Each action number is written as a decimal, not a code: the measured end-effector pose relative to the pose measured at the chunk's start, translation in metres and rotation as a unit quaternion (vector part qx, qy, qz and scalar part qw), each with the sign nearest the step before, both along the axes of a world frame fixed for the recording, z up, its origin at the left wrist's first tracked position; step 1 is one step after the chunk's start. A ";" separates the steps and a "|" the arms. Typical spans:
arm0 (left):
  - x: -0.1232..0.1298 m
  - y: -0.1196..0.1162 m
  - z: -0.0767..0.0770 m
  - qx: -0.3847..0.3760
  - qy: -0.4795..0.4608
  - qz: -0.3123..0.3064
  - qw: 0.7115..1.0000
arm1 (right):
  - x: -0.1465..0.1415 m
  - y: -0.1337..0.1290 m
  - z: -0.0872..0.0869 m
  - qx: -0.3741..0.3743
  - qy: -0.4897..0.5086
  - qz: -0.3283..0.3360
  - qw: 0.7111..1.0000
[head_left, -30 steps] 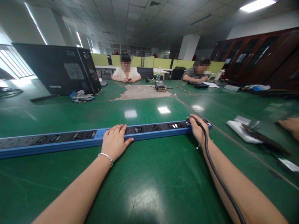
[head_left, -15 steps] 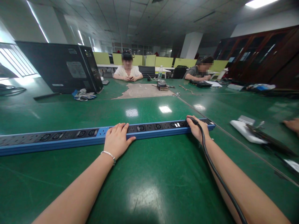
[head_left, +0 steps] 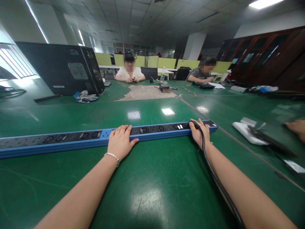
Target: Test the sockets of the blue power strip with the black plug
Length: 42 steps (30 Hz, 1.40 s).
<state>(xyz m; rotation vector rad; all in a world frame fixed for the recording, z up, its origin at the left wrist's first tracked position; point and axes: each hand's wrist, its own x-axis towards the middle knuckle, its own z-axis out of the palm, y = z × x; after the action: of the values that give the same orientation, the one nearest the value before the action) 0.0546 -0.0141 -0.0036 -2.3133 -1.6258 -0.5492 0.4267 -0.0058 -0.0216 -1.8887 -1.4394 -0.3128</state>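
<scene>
A long blue power strip (head_left: 152,136) with black sockets lies across the green table, running from the left edge to right of the middle. My left hand (head_left: 121,140) grips it near a blue socket section, fingers over the top and thumb along the near side. At the strip's right end, my right hand (head_left: 200,130) is closed round the black plug (head_left: 195,124) of a power cord. The plug sits at the sockets; how deep it is seated is hidden by my fingers. Its black cord (head_left: 212,171) trails down along my right forearm.
A black computer case (head_left: 59,70) stands at the back left, with work gloves (head_left: 85,97) before it. Two people sit across the table. A white device (head_left: 250,133) lies on the right, near another person's hand (head_left: 296,128). A bottle (head_left: 163,73) stands at the back.
My right hand, the plug and the cord have shifted slightly left in view, and so has the strip's right end. My left hand keeps its hold on the strip.
</scene>
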 end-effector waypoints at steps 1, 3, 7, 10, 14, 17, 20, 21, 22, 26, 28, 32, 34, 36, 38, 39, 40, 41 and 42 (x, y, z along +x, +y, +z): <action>0.000 0.000 0.000 0.002 0.003 0.001 1.000 | -0.001 0.001 -0.001 0.006 0.013 0.000 1.000; 0.000 0.000 0.000 0.005 0.007 0.001 1.000 | -0.001 0.003 -0.002 0.025 0.046 0.006 0.999; 0.000 0.000 -0.001 0.010 0.009 0.001 1.000 | 0.000 0.004 0.000 0.076 0.110 0.016 0.991; 0.000 0.001 -0.001 0.013 0.006 0.002 1.000 | -0.005 -0.001 0.012 0.152 0.173 0.013 0.973; 0.000 0.000 -0.001 0.013 0.001 -0.001 1.000 | -0.031 -0.006 0.028 0.238 0.260 0.058 0.934; 0.001 0.000 0.000 0.011 0.001 0.001 1.000 | -0.060 -0.003 0.027 0.103 0.260 0.167 0.945; 0.001 0.000 0.000 0.012 0.000 0.001 1.000 | -0.082 0.001 0.022 0.047 0.222 0.189 0.955; 0.001 -0.001 0.000 0.012 -0.001 0.000 1.000 | -0.087 0.002 0.022 0.038 0.208 0.185 0.960; 0.001 -0.001 0.000 0.012 -0.002 0.000 1.000 | -0.090 0.003 0.023 0.028 0.195 0.180 0.964; 0.001 0.000 -0.001 0.012 -0.007 -0.003 1.000 | -0.099 0.001 0.030 -0.023 0.142 0.144 0.979; 0.001 0.000 -0.001 0.012 -0.010 -0.003 1.000 | -0.102 -0.001 0.031 -0.035 0.128 0.129 0.983; 0.001 0.000 -0.002 0.011 -0.015 -0.005 1.000 | -0.107 -0.001 0.026 -0.030 0.078 0.114 0.990; 0.001 0.000 -0.002 0.011 -0.015 -0.006 1.000 | -0.109 0.000 0.021 -0.025 0.049 0.102 0.993; 0.001 0.001 -0.002 0.012 -0.017 -0.006 1.000 | -0.112 0.002 0.017 -0.013 0.034 0.079 0.996; 0.001 0.001 -0.001 0.011 -0.018 -0.007 1.000 | -0.115 0.002 0.013 0.002 0.018 0.054 0.998; 0.000 0.000 -0.001 0.011 -0.020 -0.008 1.000 | -0.116 0.002 0.011 0.007 0.008 0.045 0.999; 0.001 0.000 -0.001 0.010 -0.020 -0.009 1.000 | -0.117 0.001 0.011 0.009 -0.003 0.042 0.999; 0.001 0.000 -0.001 0.009 -0.021 -0.010 1.000 | -0.118 -0.001 0.010 0.009 -0.012 0.043 0.999; 0.001 0.000 -0.001 0.009 -0.022 -0.011 1.000 | -0.118 -0.003 0.010 0.006 -0.020 0.047 0.999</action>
<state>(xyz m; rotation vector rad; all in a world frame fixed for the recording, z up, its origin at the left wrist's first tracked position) 0.0553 -0.0144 -0.0046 -2.3251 -1.6086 -0.6222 0.3084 -0.0085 -0.0112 -1.8083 -1.5446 -0.3132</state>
